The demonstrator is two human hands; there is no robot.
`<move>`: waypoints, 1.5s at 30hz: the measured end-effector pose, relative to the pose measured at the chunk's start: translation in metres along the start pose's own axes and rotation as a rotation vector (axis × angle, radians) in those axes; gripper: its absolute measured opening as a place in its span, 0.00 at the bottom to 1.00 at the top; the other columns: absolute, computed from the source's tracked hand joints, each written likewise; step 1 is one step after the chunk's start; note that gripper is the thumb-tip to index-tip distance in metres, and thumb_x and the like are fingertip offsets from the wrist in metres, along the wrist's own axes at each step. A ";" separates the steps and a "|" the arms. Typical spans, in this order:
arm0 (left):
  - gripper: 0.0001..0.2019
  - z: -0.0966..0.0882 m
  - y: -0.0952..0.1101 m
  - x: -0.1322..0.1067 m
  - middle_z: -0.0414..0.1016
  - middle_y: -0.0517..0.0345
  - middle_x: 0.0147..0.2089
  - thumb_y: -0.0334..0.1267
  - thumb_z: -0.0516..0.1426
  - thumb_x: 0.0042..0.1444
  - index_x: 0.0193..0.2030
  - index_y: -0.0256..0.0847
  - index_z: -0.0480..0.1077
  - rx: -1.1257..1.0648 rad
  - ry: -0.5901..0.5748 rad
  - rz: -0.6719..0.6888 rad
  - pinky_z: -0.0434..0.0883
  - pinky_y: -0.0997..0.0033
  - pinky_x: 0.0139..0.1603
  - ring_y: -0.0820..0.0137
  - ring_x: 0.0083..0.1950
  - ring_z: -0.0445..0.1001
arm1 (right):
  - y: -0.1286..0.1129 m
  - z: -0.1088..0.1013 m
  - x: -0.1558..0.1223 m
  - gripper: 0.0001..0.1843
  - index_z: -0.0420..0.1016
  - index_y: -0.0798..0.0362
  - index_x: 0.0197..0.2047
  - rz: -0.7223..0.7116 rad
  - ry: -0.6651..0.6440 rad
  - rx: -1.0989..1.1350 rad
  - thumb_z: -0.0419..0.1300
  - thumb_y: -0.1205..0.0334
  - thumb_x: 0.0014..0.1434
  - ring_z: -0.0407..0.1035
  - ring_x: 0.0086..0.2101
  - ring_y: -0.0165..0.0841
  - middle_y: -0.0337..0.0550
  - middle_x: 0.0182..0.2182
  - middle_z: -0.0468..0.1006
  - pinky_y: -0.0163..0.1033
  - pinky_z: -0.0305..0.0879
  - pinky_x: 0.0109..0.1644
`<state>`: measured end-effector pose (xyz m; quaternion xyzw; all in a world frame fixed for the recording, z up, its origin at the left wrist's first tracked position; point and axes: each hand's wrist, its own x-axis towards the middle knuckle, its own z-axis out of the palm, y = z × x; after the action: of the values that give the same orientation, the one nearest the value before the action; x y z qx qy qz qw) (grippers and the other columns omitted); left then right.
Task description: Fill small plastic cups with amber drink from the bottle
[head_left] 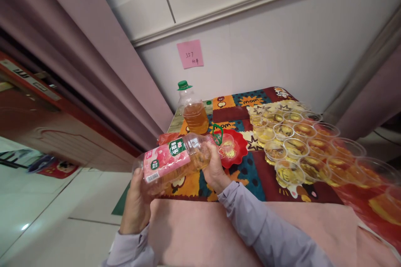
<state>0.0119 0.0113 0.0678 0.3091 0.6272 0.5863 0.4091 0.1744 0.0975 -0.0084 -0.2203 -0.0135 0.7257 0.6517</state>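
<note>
Lavender sleeves (261, 221) reach up from the bottom edge of the frame as a person's two bare hands, set apart, grip one clear plastic bottle (166, 161) left of center. The left hand (139, 198) wraps the base at lower left, thumb on top; the right hand (216, 169) closes around the neck near mid-frame, leaving the bottle tilted between them, its pink label (166, 158) facing the camera. The step in hand appears to be handling the bottle with both hands, and any further move would seem to call for a firm hold at each end, since the thin plastic looks likely to flex. Whether liquid remains inside is hard to tell. Just beyond the neck shows a green loop (217, 134); whether it is joined to the bottle is unclear. Beside the right hand, at center, sits a red scalloped dish (242, 152) on the surface (230, 114), which wears a brightly patterned cover. Behind the held bottle, a second bottle (196, 119) stands upright with amber liquid and a green cap (184, 85). Clear cups (294, 148) of yellowish liquid crowd together at right, blurring toward the edge. A pink note (190, 54) marked "357" clings to the wall (250, 46) at upper center; mauve curtains (94, 29) hang at upper left.
</note>
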 end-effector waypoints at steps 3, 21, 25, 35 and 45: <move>0.47 -0.002 -0.001 0.002 0.88 0.43 0.52 0.71 0.69 0.47 0.65 0.39 0.77 0.031 0.023 0.011 0.80 0.65 0.30 0.51 0.42 0.87 | -0.001 0.001 0.000 0.17 0.82 0.49 0.44 0.012 -0.033 0.042 0.68 0.47 0.57 0.83 0.38 0.37 0.42 0.40 0.90 0.38 0.79 0.40; 0.44 0.008 0.012 -0.004 0.86 0.46 0.58 0.71 0.70 0.46 0.62 0.43 0.78 0.031 -0.007 0.079 0.82 0.67 0.32 0.50 0.50 0.87 | -0.006 0.004 -0.002 0.13 0.80 0.49 0.39 0.060 -0.041 0.051 0.64 0.48 0.64 0.80 0.31 0.34 0.39 0.33 0.87 0.37 0.77 0.35; 0.46 0.008 0.012 -0.003 0.86 0.44 0.59 0.72 0.70 0.46 0.65 0.41 0.78 0.041 -0.013 0.074 0.84 0.65 0.36 0.49 0.54 0.86 | -0.007 0.005 -0.002 0.12 0.81 0.49 0.40 0.045 -0.035 0.063 0.63 0.50 0.65 0.80 0.32 0.35 0.39 0.32 0.86 0.36 0.77 0.37; 0.40 0.006 0.013 0.000 0.87 0.45 0.57 0.70 0.65 0.55 0.66 0.44 0.77 0.088 -0.027 0.063 0.85 0.63 0.36 0.48 0.55 0.87 | -0.010 0.007 -0.003 0.14 0.81 0.49 0.41 0.058 -0.061 0.060 0.62 0.48 0.65 0.79 0.31 0.34 0.39 0.32 0.87 0.37 0.78 0.37; 0.40 0.010 0.017 -0.002 0.87 0.45 0.56 0.70 0.65 0.56 0.67 0.44 0.76 0.099 -0.010 0.066 0.85 0.62 0.35 0.48 0.53 0.87 | -0.011 0.006 -0.002 0.15 0.80 0.48 0.40 0.035 -0.089 0.048 0.64 0.45 0.65 0.79 0.30 0.34 0.37 0.30 0.86 0.37 0.78 0.38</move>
<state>0.0196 0.0166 0.0846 0.3524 0.6430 0.5660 0.3770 0.1829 0.0987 0.0009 -0.1723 -0.0212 0.7463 0.6426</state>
